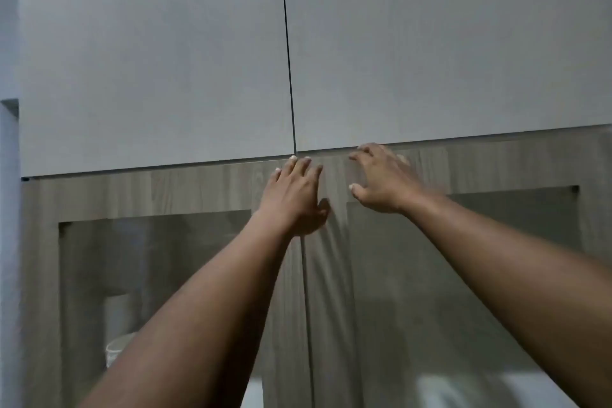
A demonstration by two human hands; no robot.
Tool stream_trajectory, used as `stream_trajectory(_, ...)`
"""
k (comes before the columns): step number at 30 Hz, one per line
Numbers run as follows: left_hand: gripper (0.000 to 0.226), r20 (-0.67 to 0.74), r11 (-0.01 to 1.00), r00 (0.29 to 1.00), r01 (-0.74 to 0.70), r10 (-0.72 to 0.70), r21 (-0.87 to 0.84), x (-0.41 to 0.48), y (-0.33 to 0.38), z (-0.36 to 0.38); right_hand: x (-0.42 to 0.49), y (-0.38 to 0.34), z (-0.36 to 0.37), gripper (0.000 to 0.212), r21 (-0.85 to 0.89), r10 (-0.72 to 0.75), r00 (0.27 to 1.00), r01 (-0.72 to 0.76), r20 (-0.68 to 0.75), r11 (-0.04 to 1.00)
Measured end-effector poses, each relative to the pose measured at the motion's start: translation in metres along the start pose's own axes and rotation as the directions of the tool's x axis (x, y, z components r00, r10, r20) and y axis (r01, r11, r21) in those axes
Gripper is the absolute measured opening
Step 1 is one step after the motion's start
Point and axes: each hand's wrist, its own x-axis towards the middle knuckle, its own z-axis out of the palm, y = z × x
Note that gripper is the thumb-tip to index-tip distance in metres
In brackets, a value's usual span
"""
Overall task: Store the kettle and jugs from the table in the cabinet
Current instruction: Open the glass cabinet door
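Wood-grain cabinet doors point(334, 275) with glass panes, under plain grey doors point(149, 60), bear the spread left hand point(294, 195) and right hand point(381, 179).

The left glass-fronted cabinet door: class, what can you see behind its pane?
Behind the left glass door, a pale rounded container shows dimly at the lower left, with a taller pale shape above it. The left forearm covers the rest, and reflections blur details.

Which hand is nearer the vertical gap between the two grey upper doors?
Left. The left hand has fingertips just below the gap. The right hand is off to its right, under the right upper door.
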Motion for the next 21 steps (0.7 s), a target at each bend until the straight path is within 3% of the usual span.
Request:
stream_trajectory(6, 0.079, -0.046, 0.996, 0.997, 0.059, -0.056, 0.061, 0.033, 0.000, 0.018, 0.020, -0.001, 0.007, 0.057, -0.227, -0.049, 0.994, 0.027, -0.093, 0.974)
stream_trajectory(9, 0.081, -0.107, 0.993, 0.992, 0.081, -0.072, 0.083, 0.034, 0.003, 0.022, 0.022, -0.003, 0.007, 0.051, -0.250, -0.030, 0.994, 0.003, -0.104, 0.968)
stream_trajectory(16, 0.067, -0.150, 0.998, 0.987, 0.064, -0.062, 0.010, 0.012, 0.011, -0.010, 0.000, -0.014, -0.013, 0.044, -0.080, 0.026, 0.989, -0.038, -0.144, 0.996)
stream_trajectory(21, 0.054, -0.309, 0.995, 0.950, 0.018, -0.046, -0.093, -0.031, 0.036, -0.053, -0.048, -0.023, -0.048, 0.041, 0.093, 0.054, 0.959, -0.030, -0.279, 0.995)
